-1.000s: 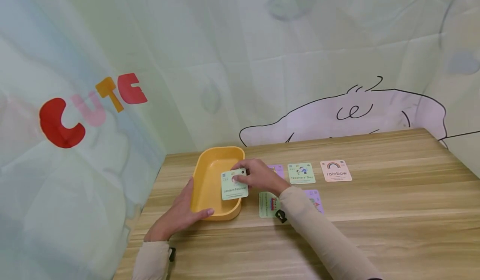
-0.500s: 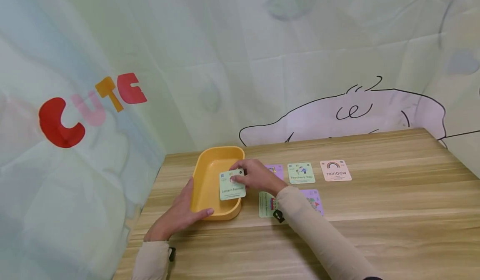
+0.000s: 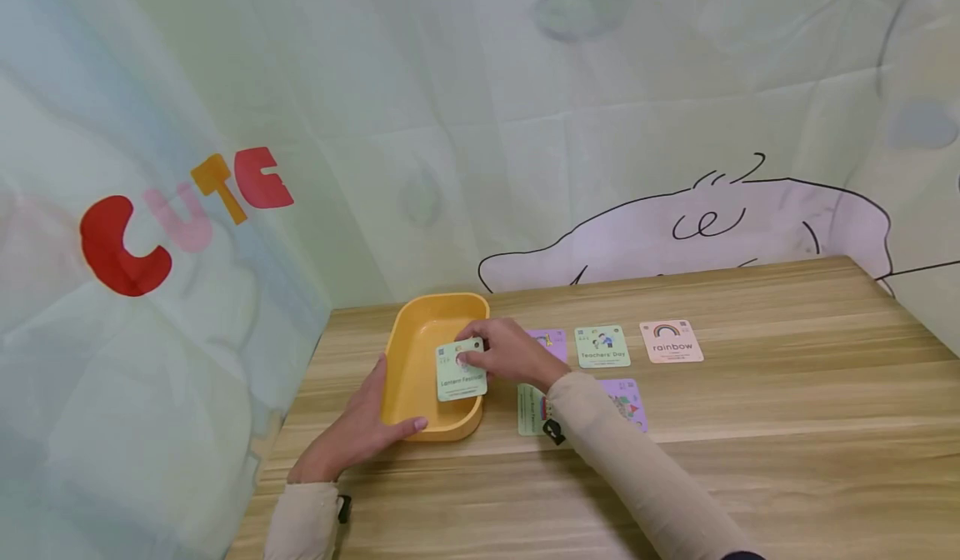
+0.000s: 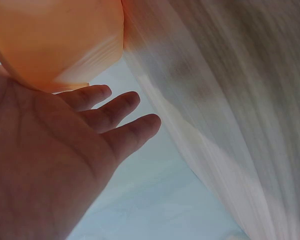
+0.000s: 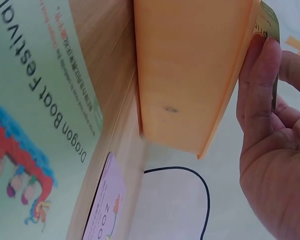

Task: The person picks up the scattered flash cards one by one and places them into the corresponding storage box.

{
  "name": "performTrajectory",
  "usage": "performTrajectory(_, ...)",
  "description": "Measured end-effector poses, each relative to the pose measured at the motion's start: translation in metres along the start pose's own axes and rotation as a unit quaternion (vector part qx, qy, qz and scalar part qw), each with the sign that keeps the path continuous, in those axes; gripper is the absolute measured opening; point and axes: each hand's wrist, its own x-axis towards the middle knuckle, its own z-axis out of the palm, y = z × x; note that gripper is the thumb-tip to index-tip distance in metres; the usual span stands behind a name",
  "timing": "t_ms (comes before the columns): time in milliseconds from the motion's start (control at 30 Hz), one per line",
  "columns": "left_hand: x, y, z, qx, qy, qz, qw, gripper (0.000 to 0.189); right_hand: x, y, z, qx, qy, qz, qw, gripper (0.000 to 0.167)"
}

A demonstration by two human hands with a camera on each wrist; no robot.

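My right hand pinches a green "Lantern Festival" card between thumb and fingers, tilted over the right side of a yellow tray. In the right wrist view, the held green card shows part of a word on its other face, so a second card may lie behind it. My left hand rests against the tray's left wall with its thumb across the front rim. In the left wrist view three of its fingers stretch out fairly straight beside the tray.
Right of the tray lie a purple zoo card, a "Teachers' Day" card and a pink rainbow card. Nearer are a green "Dragon Boat Festival" card and a purple card, both partly hidden by my right arm. A printed curtain hangs behind.
My right hand has shifted slightly left with the card, further over the tray. The left hand and the tray have stayed in place.
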Motion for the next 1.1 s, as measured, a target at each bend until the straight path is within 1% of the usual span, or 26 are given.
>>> performTrajectory(267, 0.003, -0.002, 0.001, -0.002, 0.007, 0.022, 0.9997, 0.112, 0.005, -0.002, 0.006, -0.052, 0.016, -0.008, 0.9985, 0.026)
performTrajectory(367, 0.004, -0.003, 0.001, -0.003, 0.006, 0.027, 0.9996, 0.110, 0.007, -0.002, 0.008, -0.060, 0.015, -0.008, 0.9980, 0.026)
performTrajectory(567, 0.003, -0.001, 0.000, -0.003, -0.001, 0.013, 0.9999, 0.112, 0.010, -0.004, 0.009, -0.072, 0.015, -0.015, 0.9971, 0.026)
performTrajectory(733, 0.004, -0.001, -0.001, -0.001, 0.005, 0.028, 0.9996, 0.111, 0.012, -0.006, 0.011, -0.063, 0.011, -0.011, 0.9979, 0.025)
performTrajectory(800, 0.003, -0.001, 0.000, -0.002, 0.004, 0.028, 0.9996, 0.111, 0.013, -0.007, 0.014, -0.052, 0.005, -0.007, 0.9986, 0.025)
performTrajectory(933, 0.003, 0.000, -0.001, -0.003, 0.002, 0.025, 0.9997, 0.113, 0.014, -0.007, 0.017, -0.047, 0.000, -0.009, 0.9989, 0.025)
performTrajectory(1100, 0.003, 0.000, -0.001, -0.005, 0.006, 0.038, 0.9992, 0.110, 0.015, -0.008, 0.020, -0.049, 0.004, -0.010, 0.9987, 0.026)
